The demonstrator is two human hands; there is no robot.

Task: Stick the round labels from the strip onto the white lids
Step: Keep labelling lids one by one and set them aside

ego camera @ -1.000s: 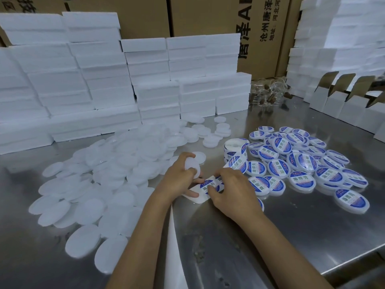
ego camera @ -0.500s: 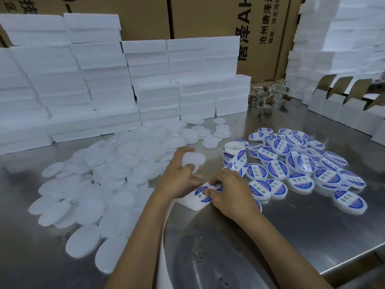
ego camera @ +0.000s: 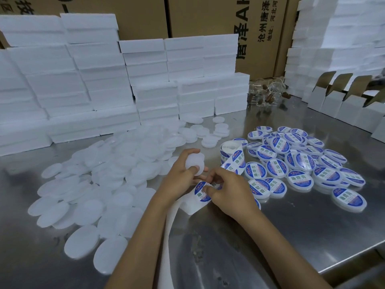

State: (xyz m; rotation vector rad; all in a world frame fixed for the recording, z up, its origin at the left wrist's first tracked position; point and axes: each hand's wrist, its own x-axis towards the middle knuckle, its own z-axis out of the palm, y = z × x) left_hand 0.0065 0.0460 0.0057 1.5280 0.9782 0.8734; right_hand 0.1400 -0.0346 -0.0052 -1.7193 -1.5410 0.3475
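Note:
My left hand (ego camera: pixel 181 174) grips a small stack of bare white lids (ego camera: pixel 194 163), held upright above the steel table. Just to its right, my right hand (ego camera: pixel 227 190) pinches a round blue-and-white label (ego camera: pixel 201 192) on the label strip (ego camera: pixel 231 163). The strip runs from a roll (ego camera: pixel 229 148) down between my hands, and its empty white backing (ego camera: pixel 168 236) trails toward me. A big heap of bare white lids (ego camera: pixel 108 174) lies on the left. Labelled lids (ego camera: pixel 295 163) are piled on the right.
White foam boxes (ego camera: pixel 104 80) are stacked along the back and at the far right, in front of brown cartons (ego camera: pixel 208 15). Open white cardboard boxes (ego camera: pixel 341 97) line the right rear. Clear jars (ego camera: pixel 266 92) sit at the back. The table's edge (ego camera: pixel 354 261) runs at lower right.
My left hand has lifted the lids slightly up and away from the strip. My right hand has slid toward me along the strip onto a label, and more strip has unrolled.

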